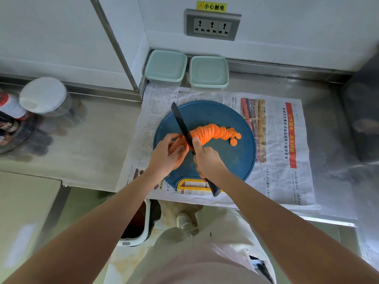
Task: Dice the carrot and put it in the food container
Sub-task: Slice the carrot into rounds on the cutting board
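Note:
A carrot lies on a round blue cutting board (225,160). Its right part is a leaning row of round slices (213,133), with two loose slices beside it. My left hand (167,155) grips the uncut end of the carrot, which its fingers mostly hide. My right hand (207,160) holds the handle of a black knife (181,125), whose blade stands across the carrot just left of the slices. Two food containers with pale green lids, one on the left (166,66) and one on the right (208,71), stand closed against the back wall.
Newspaper (283,140) covers the steel counter under the board. Jars and bottles (41,97) stand at the left. A socket strip (213,25) is on the wall. A dark appliance (365,109) fills the right edge. A bin (139,222) stands on the floor below the counter edge.

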{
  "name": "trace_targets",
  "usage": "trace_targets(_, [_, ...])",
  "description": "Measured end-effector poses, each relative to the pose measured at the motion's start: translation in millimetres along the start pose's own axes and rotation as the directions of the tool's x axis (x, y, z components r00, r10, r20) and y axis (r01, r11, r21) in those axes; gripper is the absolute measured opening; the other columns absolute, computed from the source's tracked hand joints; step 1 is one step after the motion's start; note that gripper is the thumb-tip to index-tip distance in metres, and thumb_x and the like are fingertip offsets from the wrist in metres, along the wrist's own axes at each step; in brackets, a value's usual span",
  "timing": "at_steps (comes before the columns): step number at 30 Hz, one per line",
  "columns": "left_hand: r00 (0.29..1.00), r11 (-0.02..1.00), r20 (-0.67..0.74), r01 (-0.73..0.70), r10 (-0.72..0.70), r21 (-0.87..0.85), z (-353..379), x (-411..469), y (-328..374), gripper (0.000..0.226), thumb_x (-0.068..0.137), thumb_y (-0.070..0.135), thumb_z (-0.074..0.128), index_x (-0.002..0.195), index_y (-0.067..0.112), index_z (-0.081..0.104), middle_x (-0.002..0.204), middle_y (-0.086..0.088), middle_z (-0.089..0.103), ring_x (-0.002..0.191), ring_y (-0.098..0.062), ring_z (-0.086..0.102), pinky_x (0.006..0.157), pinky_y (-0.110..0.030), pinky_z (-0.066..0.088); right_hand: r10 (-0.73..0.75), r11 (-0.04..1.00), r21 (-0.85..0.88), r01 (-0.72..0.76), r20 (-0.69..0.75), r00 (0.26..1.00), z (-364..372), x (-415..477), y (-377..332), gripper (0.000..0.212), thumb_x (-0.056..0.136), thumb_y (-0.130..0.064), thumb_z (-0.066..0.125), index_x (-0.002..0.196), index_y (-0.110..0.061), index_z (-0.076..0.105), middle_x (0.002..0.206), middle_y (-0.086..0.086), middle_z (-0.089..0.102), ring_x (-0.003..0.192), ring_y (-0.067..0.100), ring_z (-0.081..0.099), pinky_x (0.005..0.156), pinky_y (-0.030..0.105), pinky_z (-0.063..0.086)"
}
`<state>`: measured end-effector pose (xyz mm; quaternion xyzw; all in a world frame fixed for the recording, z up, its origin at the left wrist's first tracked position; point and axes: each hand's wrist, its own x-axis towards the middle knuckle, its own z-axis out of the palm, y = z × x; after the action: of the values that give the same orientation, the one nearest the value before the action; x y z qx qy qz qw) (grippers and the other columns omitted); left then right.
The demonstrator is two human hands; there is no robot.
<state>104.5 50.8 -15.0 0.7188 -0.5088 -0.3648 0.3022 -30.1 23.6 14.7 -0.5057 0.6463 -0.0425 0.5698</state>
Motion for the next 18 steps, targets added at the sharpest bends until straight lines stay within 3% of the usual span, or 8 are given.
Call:
trace_targets(7, [1.0, 1.0, -0.015, -0.001, 0.002, 0.001, 1, 1, -3, 0.04, 0.092, 0.034, 0.059, 0.127, 0.017, 0.051, 0.115, -0.001, 0.062, 0.096, -0.01, 0.054, 0.073, -0.009, 0.038, -0.075, 0.994, -0.083, 0.074, -0.013, 0.997, -3, -11, -4, 0.054, 0.1, -0.056, 0.018, 0.07, -0.017, 0.041, 0.065, 0.004, 0.041, 0.054, 0.014, 0.042, 0.055, 0.03, 0.039])
trace_targets(18, [0.998, 0.999, -0.051, -0.036, 0.038, 0.041, 3, 0, -4, 0.034, 0.091, 0.03, 0.06, 0.119, 0.011, 0.055, 0.107, -0.006, 0.065, 0.093, -0.016, 0.059, 0.087, -0.033, 0.051, -0.062, 0.977, -0.203, 0.058, -0.014, 0.998, 2, -17, -3, 0.034, 0.105, -0.034, 0.021, 0.123, -0.013, 0.041, 0.074, 0.004, 0.04, 0.059, 0.01, 0.039, 0.05, 0.021, 0.033])
